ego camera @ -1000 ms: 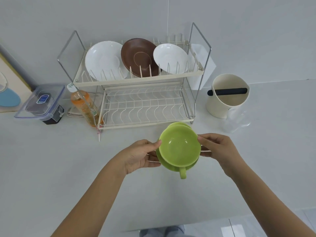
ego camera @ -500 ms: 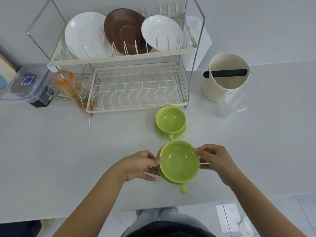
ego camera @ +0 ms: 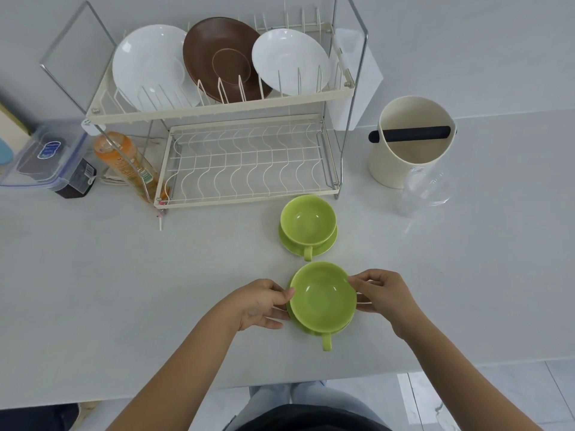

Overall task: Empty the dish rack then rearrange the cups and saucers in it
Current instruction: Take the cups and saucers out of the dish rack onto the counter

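A green cup (ego camera: 323, 295) on its green saucer (ego camera: 334, 328) sits near the counter's front edge, handle toward me. My left hand (ego camera: 259, 303) and my right hand (ego camera: 381, 292) pinch the saucer's left and right rims. A second green cup (ego camera: 308, 220) stands on a green saucer (ego camera: 292, 247) just behind, in front of the dish rack (ego camera: 217, 115). The rack's upper tier holds a white saucer (ego camera: 149, 65), a brown saucer (ego camera: 222, 59) and another white saucer (ego camera: 291, 62). Its lower tier holds nothing.
A cream tub (ego camera: 410, 140) with a black bar stands right of the rack, a clear glass (ego camera: 424, 189) in front of it. Left of the rack lie an orange bottle (ego camera: 127, 163) and a lidded plastic box (ego camera: 46, 157). The counter's front edge runs just below my hands.
Both hands brought the cup and saucer down and toward me, from in front of the rack to the counter near its front edge. The second cup and saucer came into view behind.
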